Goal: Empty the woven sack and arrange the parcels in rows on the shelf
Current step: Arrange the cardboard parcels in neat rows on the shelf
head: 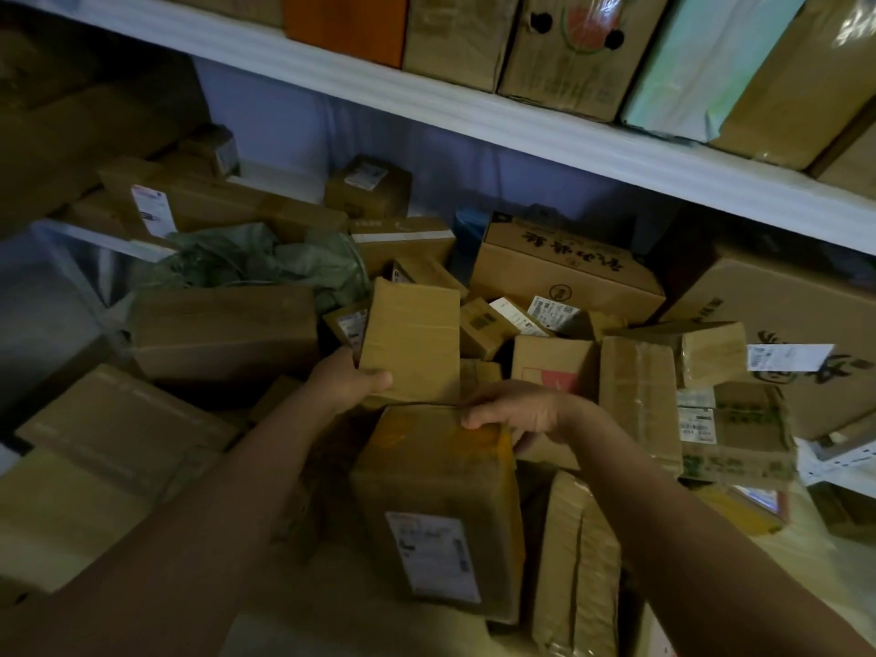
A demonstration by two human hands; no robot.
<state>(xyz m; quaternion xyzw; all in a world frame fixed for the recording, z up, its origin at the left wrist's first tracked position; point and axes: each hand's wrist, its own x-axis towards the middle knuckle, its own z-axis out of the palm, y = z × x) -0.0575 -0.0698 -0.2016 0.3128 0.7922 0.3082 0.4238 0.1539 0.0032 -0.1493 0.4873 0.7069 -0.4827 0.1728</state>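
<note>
We see the white shelf [474, 106] above already lined with boxes, and below it a jumbled heap of parcels [559, 324]. The crumpled green woven sack [265, 263] lies at the heap's back left. The right hand [516, 412] curls over a labelled box [441, 509] — the left hand [351, 379] grips a small upright carton [412, 339].

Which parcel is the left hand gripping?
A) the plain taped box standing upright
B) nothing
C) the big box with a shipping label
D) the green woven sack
A: the left hand grips the lower left corner of the upright plain box, thumb across its front.
</note>
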